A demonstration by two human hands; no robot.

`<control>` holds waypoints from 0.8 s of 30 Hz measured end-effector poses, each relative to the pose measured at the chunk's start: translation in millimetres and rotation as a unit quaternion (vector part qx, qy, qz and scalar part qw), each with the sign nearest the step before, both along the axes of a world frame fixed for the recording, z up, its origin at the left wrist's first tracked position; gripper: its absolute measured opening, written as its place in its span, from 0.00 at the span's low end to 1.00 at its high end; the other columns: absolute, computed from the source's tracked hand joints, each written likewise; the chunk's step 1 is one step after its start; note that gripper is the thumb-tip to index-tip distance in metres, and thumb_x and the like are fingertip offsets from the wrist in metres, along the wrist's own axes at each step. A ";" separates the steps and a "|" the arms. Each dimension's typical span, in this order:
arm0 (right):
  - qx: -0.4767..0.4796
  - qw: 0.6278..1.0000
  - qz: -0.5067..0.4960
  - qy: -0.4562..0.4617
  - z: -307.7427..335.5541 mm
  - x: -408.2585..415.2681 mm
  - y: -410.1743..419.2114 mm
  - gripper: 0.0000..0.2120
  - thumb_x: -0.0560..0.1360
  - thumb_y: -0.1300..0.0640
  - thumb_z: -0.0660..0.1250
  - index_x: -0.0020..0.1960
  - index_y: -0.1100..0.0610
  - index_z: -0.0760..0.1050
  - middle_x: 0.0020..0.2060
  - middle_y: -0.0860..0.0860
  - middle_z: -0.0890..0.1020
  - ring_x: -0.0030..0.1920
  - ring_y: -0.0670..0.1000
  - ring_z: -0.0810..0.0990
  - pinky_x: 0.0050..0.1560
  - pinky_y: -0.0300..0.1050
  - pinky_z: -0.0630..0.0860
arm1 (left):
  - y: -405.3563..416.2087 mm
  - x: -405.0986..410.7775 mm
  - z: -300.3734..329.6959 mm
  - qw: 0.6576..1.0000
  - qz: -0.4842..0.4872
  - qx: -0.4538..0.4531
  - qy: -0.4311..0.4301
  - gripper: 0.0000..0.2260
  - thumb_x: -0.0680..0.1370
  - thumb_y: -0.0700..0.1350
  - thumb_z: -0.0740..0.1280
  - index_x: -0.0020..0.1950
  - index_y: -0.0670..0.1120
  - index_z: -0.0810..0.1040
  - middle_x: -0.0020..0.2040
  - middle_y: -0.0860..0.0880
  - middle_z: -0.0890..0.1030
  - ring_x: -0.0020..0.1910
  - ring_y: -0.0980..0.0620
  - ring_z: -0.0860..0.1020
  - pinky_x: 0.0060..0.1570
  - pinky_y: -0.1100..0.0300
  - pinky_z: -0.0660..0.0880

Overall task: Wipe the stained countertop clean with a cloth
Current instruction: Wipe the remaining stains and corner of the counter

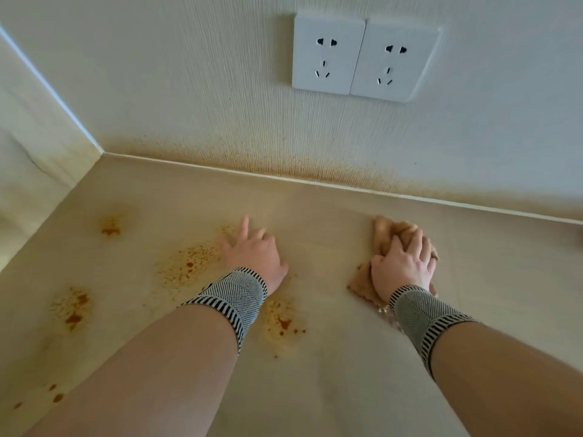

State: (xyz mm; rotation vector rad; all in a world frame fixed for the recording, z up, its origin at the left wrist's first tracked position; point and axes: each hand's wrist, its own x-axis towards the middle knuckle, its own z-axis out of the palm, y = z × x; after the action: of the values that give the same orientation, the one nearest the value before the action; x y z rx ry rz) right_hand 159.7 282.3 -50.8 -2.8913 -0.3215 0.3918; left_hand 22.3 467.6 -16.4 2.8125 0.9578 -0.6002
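Note:
The beige countertop (pixel 331 222) carries several orange-brown stains: one patch (pixel 187 266) just left of my left hand, one (pixel 282 323) below that wrist, others at the far left (pixel 74 309) and back left (pixel 110 228). My left hand (pixel 255 253) rests on the counter with the index finger stretched forward and the other fingers loosely bent, holding nothing. My right hand (pixel 405 263) presses down on a crumpled tan cloth (pixel 386 230), fingers curled over its bunched top. Part of the cloth sticks out under the wrist.
The counter meets a cream wall whose lower strip (pixel 315 165) is speckled with the same orange spatter. Two white wall sockets (pixel 362 56) sit above. A side wall (pixel 38 146) closes the left corner. Both wrists wear striped knit bands.

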 end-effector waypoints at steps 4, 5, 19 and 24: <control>0.022 1.000 0.005 0.018 0.4 6.2 52.3 0.29 0.77 0.55 0.57 0.77 0.57 0.58 0.79 0.57 0.49 0.77 0.60 0.48 0.77 0.58 0.47 | 14.7 16.7 -2.6 1.000 -0.001 -0.019 0.009 0.31 0.81 0.57 0.57 0.81 0.49 0.52 0.81 0.52 0.45 0.79 0.44 0.37 0.71 0.29 0.44; 0.035 0.998 0.056 0.015 1.3 3.9 66.2 0.28 0.76 0.56 0.58 0.76 0.56 0.61 0.78 0.55 0.52 0.76 0.59 0.51 0.77 0.57 0.49 | 16.9 20.9 -4.2 1.000 0.001 -0.022 0.014 0.32 0.81 0.57 0.57 0.81 0.48 0.50 0.81 0.52 0.45 0.79 0.44 0.37 0.71 0.29 0.44; 0.005 0.999 -0.031 0.027 2.8 22.8 49.4 0.28 0.79 0.55 0.54 0.78 0.55 0.55 0.80 0.57 0.50 0.78 0.60 0.47 0.78 0.58 0.47 | 12.3 38.1 -4.8 0.998 0.016 -0.045 0.031 0.35 0.80 0.59 0.59 0.81 0.46 0.48 0.81 0.51 0.46 0.79 0.44 0.41 0.72 0.29 0.46; 0.032 0.980 0.194 0.037 5.7 11.5 103.0 0.29 0.79 0.57 0.56 0.79 0.49 0.57 0.80 0.51 0.52 0.79 0.56 0.47 0.78 0.57 0.45 | 14.2 36.2 -9.0 0.998 0.019 -0.050 0.032 0.34 0.81 0.60 0.56 0.81 0.47 0.47 0.81 0.53 0.44 0.79 0.45 0.41 0.73 0.30 0.46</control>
State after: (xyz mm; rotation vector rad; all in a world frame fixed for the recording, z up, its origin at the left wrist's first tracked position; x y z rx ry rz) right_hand 171.2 385.3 -45.0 -2.7343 -0.8726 0.5357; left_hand 58.5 481.8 -25.4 2.6965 0.9628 -0.7170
